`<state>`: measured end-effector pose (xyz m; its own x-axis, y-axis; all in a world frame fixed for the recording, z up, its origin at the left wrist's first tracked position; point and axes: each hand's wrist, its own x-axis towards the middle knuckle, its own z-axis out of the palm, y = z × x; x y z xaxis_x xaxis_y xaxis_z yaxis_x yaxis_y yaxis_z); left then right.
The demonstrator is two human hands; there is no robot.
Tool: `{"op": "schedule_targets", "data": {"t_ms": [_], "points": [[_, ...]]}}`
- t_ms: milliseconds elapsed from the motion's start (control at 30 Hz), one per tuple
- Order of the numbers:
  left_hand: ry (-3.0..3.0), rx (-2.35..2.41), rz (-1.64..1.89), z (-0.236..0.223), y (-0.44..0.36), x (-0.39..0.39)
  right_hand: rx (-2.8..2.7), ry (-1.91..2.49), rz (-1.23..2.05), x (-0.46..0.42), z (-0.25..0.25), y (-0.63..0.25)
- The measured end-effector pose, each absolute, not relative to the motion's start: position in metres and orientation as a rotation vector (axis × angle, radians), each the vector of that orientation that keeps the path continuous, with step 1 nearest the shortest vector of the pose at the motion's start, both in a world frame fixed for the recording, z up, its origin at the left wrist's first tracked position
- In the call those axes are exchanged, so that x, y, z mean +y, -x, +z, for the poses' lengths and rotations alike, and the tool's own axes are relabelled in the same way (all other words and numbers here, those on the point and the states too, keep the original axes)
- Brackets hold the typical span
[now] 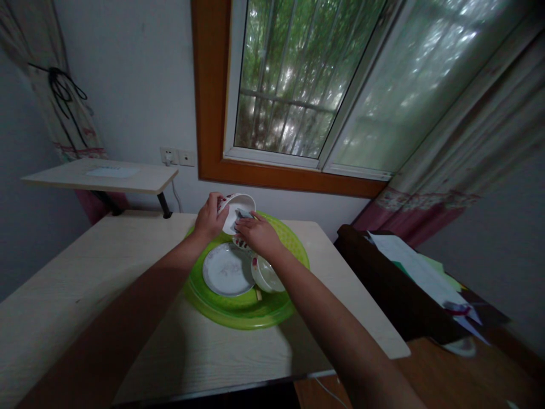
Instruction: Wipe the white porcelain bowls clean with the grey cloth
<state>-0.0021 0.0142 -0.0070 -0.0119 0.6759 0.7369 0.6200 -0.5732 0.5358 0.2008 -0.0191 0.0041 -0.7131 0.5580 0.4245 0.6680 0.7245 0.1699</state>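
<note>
My left hand (209,217) grips the rim of a white bowl (242,203) tilted on its side over the far part of a green basin (238,313). My right hand (256,232) presses a small grey cloth (243,215) into the bowl's inside. Below the hands, inside the basin, lie a white plate (227,270) and two more white bowls (267,275), one partly hidden under my right wrist.
The basin stands on a light wooden table (76,284) under a window. A small raised shelf (102,175) sits at the back left. To the right, a dark wooden piece of furniture (383,284) carries papers (421,267).
</note>
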Motion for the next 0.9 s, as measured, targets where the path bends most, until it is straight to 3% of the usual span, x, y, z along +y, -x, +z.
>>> {"op": "schedule_targets", "data": {"t_ms": [500,900], "points": [[-2.144,1.366,1.657,-0.009,0.002,0.016,-2.601,0.944,-0.462,-0.020,0.005,-0.200],[-2.139,1.338,1.685,-0.009,0.001,0.016,-2.631,0.792,-0.296,-0.031,0.005,-0.194]]}}
